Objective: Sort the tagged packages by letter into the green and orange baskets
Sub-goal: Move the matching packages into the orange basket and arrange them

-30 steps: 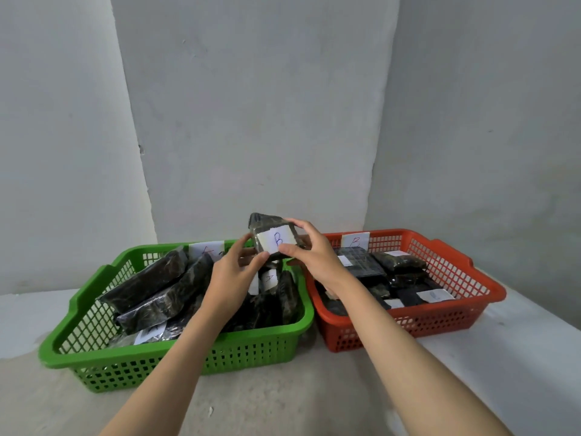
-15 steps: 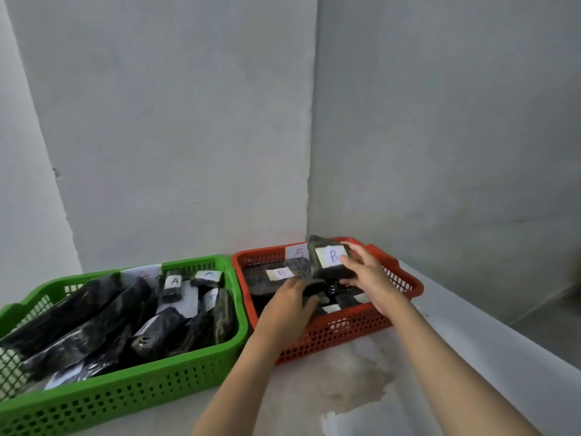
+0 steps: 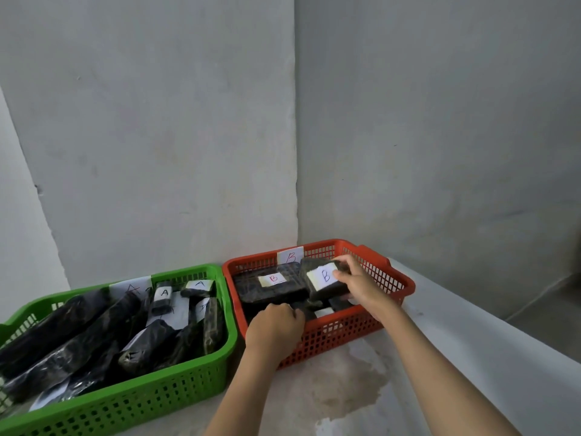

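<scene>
Bare grey walls [image 3: 163,136], stained pale counter [image 3: 352,388].

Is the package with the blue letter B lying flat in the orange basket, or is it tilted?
Tilted. The package leans over the orange basket, its tag facing up, gripped by the right hand.

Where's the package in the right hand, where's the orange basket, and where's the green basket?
B-tagged package [image 3: 325,276]: head view, on its white tag.
Orange basket [image 3: 405,283]: head view, on its right rim.
Green basket [image 3: 176,387]: head view, on its front wall.
</scene>
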